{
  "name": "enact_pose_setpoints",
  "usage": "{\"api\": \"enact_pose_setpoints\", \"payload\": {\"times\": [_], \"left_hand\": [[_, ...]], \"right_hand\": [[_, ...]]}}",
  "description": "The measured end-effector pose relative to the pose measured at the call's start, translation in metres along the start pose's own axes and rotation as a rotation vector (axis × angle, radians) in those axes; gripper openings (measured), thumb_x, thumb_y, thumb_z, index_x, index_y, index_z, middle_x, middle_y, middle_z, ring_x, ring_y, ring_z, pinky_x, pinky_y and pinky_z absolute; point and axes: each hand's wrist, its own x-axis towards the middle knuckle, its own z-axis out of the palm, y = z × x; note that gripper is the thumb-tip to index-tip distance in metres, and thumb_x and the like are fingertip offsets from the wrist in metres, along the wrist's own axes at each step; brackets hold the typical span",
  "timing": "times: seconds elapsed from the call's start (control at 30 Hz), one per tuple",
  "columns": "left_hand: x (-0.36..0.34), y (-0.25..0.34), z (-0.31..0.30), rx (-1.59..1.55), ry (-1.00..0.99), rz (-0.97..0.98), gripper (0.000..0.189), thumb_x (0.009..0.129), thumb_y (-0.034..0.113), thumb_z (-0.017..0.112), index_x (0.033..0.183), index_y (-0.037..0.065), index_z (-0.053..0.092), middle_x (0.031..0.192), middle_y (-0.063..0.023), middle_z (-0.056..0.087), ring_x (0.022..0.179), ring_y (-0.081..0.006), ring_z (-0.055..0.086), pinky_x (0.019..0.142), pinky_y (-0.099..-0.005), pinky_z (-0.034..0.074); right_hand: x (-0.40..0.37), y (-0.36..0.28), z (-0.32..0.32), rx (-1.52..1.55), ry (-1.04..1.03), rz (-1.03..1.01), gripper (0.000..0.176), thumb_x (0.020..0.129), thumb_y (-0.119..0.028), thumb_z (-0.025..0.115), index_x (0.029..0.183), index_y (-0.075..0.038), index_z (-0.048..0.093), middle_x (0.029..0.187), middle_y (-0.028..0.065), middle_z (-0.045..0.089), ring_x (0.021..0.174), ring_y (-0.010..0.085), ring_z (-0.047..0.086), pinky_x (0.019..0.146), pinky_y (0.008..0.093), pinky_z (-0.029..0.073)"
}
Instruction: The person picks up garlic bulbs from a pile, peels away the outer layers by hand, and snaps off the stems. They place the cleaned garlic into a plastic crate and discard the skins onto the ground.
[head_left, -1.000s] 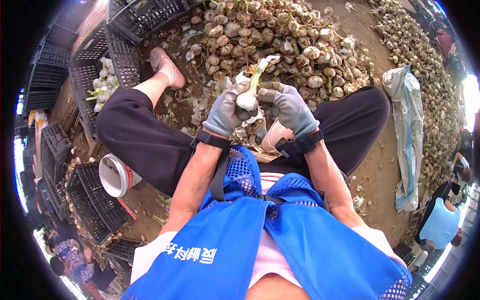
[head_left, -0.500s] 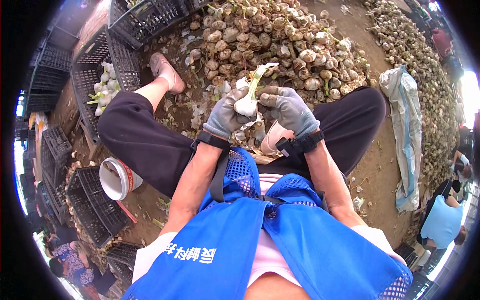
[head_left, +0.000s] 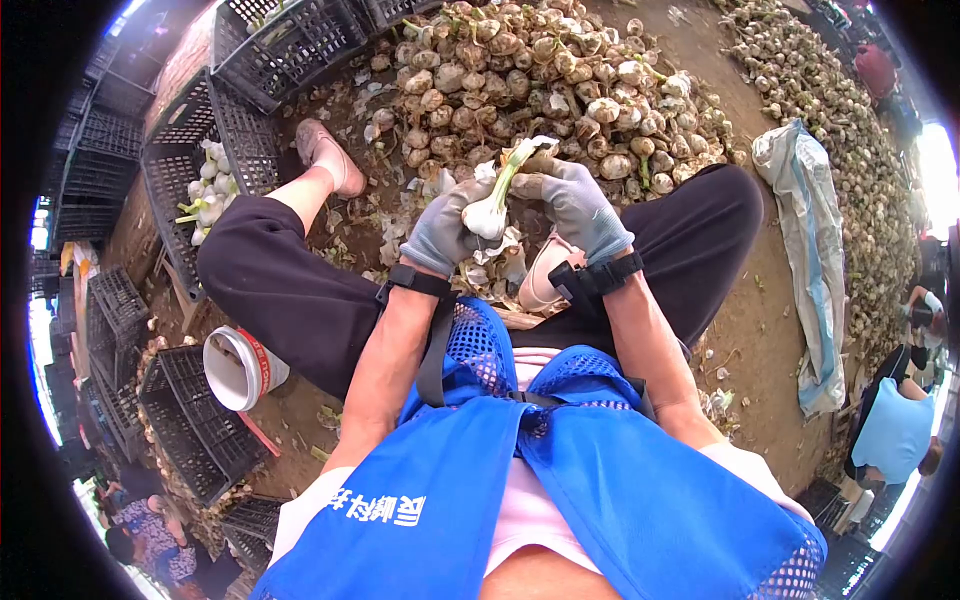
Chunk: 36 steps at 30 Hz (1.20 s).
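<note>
A peeled white garlic bulb (head_left: 484,218) with a long green stalk (head_left: 512,172) is held up between my knees. My left hand (head_left: 447,228), in a grey work glove, wraps round the bulb from the side. My gloved right hand (head_left: 578,205) is closed at the stalk's upper part, its thumb and fingers against it; the exact contact is partly hidden. Loose papery skins (head_left: 500,262) hang and lie just below the hands. Beyond them rises a large heap of unpeeled garlic (head_left: 530,85).
A black crate (head_left: 165,165) at left holds several cleaned garlic bulbs (head_left: 212,185). A white bucket (head_left: 232,370) stands by my left knee near another black crate (head_left: 195,415). A pale sack (head_left: 808,260) lies at right, beside more garlic (head_left: 860,200). Other people sit at both edges.
My right hand has moved from beside the bulb up to the stalk, its fingers now against it. The bulb and stalk have tilted slightly to the right.
</note>
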Motion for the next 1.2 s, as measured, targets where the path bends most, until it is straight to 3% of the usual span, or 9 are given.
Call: {"api": "enact_pose_setpoints", "payload": {"times": [0.4, 0.53, 0.6, 0.73, 0.8, 0.87, 0.93, 1.07, 1.2], "left_hand": [[-0.01, -0.001, 0.007, 0.26, 0.048, 0.028, 0.019, 0.089, 0.02, 0.053, 0.091, 0.002, 0.056, 0.075, -0.0063, 0.062, 0.061, -0.0114, 0.058, 0.057, -0.0235, 0.048], [-0.008, 0.0, 0.012, 0.676, 0.192, 0.096, 0.015, 0.087, 0.012, 0.053, 0.089, -0.001, 0.06, 0.077, -0.0051, 0.062, 0.062, -0.0091, 0.058, 0.056, -0.0211, 0.047], [-0.009, -0.002, 0.008, 0.524, 0.201, 0.086, 0.015, 0.086, 0.011, 0.055, 0.092, -0.002, 0.061, 0.079, -0.0049, 0.063, 0.063, -0.0087, 0.057, 0.056, -0.0205, 0.047], [-0.023, 0.011, 0.005, 0.507, -0.085, 0.045, 0.029, 0.09, 0.021, 0.049, 0.099, -0.004, 0.058, 0.082, -0.0121, 0.064, 0.061, -0.0124, 0.058, 0.054, -0.0222, 0.048], [-0.023, 0.017, 0.009, 0.145, -0.05, 0.05, 0.028, 0.092, 0.019, 0.045, 0.107, -0.003, 0.054, 0.093, -0.0136, 0.063, 0.076, -0.018, 0.062, 0.064, -0.0273, 0.051], [-0.02, 0.016, 0.013, 0.058, 0.088, 0.171, 0.029, 0.094, 0.019, 0.04, 0.112, -0.001, 0.051, 0.095, -0.0134, 0.062, 0.075, -0.0193, 0.062, 0.064, -0.0303, 0.052], [-0.019, 0.012, 0.006, 0.019, 0.085, 0.185, 0.029, 0.094, 0.02, 0.039, 0.113, 0.0, 0.051, 0.091, -0.011, 0.061, 0.07, -0.0162, 0.06, 0.059, -0.0284, 0.05], [-0.023, 0.014, 0.008, 0.788, 0.082, 0.548, 0.024, 0.091, 0.009, 0.04, 0.107, -0.002, 0.056, 0.085, -0.0052, 0.06, 0.071, -0.0101, 0.057, 0.06, -0.0245, 0.047], [-0.015, 0.009, 0.007, 0.81, 0.234, 0.393, 0.024, 0.09, 0.011, 0.046, 0.108, 0.0, 0.057, 0.091, -0.0009, 0.059, 0.072, -0.0057, 0.053, 0.062, -0.0205, 0.044]], "right_hand": [[0.007, -0.006, -0.016, -0.038, 0.055, -0.137, 0.043, 0.076, 0.005, 0.054, 0.119, 0.001, 0.05, 0.106, 0.0117, 0.057, 0.08, 0.0162, 0.061, 0.071, 0.0275, 0.052], [0.008, -0.011, 0.002, -1.291, 0.224, -0.908, 0.059, 0.068, 0.003, 0.053, 0.125, -0.011, 0.046, 0.124, 0.0159, 0.048, 0.096, 0.0277, 0.058, 0.083, 0.0357, 0.05], [0.016, 0.002, 0.001, -1.473, 0.103, -0.83, 0.04, 0.071, -0.004, 0.052, 0.11, -0.014, 0.057, 0.11, 0.0143, 0.058, 0.088, 0.0288, 0.061, 0.072, 0.0357, 0.051], [0.073, 0.017, -0.055, -1.209, 0.525, -0.198, 0.018, 0.082, -0.019, 0.054, 0.083, -0.006, 0.066, 0.071, 0.0175, 0.063, 0.071, 0.0295, 0.062, 0.065, 0.0354, 0.05], [0.079, 0.007, -0.061, -1.429, 0.365, 0.029, 0.024, 0.083, -0.025, 0.056, 0.093, -0.004, 0.064, 0.083, 0.0175, 0.065, 0.075, 0.0313, 0.062, 0.068, 0.0365, 0.049], [0.068, 0.021, -0.056, -1.164, 0.207, -0.494, 0.033, 0.084, -0.011, 0.053, 0.113, 0.003, 0.053, 0.098, 0.0144, 0.064, 0.084, 0.0229, 0.062, 0.07, 0.0331, 0.049], [0.026, -0.01, -0.004, -0.266, 0.159, -0.087, 0.026, 0.085, -0.009, 0.054, 0.109, 0.002, 0.056, 0.099, 0.0085, 0.063, 0.084, 0.0172, 0.061, 0.072, 0.0288, 0.051], [0.017, -0.001, 0.005, -0.078, 0.036, -0.026, 0.019, 0.084, -0.01, 0.059, 0.1, 0.0, 0.062, 0.084, 0.0041, 0.065, 0.07, 0.0068, 0.059, 0.061, 0.02, 0.048], [0.023, 0.004, 0.008, -0.214, 0.044, -0.02, 0.02, 0.083, -0.011, 0.061, 0.098, 0.002, 0.062, 0.083, 0.0047, 0.065, 0.069, 0.0073, 0.059, 0.059, 0.0196, 0.047]]}}
